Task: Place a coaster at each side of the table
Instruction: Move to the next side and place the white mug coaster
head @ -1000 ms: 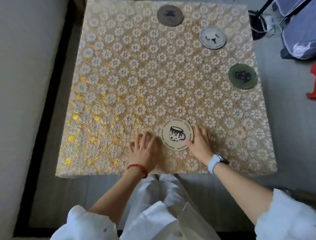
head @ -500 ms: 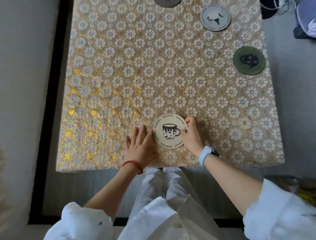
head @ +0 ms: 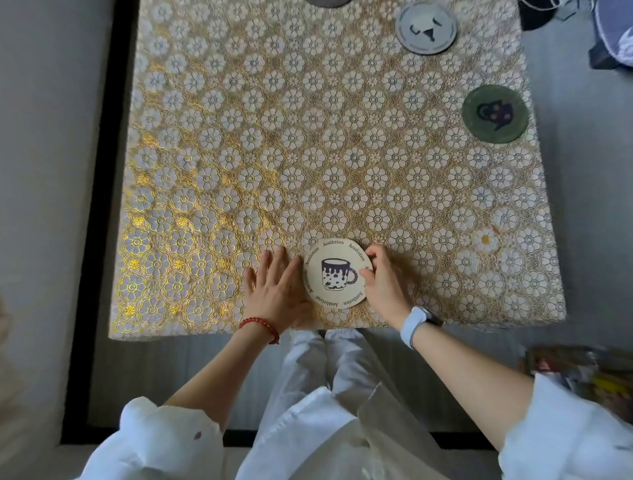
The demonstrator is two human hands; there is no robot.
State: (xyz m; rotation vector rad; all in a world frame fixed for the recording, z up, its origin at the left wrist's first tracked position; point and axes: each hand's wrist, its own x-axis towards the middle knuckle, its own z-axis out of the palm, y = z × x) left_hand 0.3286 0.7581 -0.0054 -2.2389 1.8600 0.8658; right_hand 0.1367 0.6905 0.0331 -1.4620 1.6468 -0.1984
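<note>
A cream coaster point(head: 334, 272) with a spotted mug picture lies flat near the table's front edge. My right hand point(head: 385, 284) has its curled fingers on the coaster's right rim. My left hand point(head: 275, 291) lies flat with fingers spread, touching the coaster's left side. A green coaster point(head: 494, 114) sits at the right edge. A grey coaster point(head: 425, 28) lies at the far right. A dark coaster point(head: 327, 2) is cut off by the top of the frame.
The table point(head: 239, 154) wears a gold and white flower-patterned cloth. A black strip and a pale wall run along the left. Grey floor lies to the right, with dark objects at the top right and clutter at the lower right.
The cream coaster has turned so its mug stands upright, and it sits slightly further left. My right fingers have curled onto its rim. The view has tilted down, cutting off the dark coaster.
</note>
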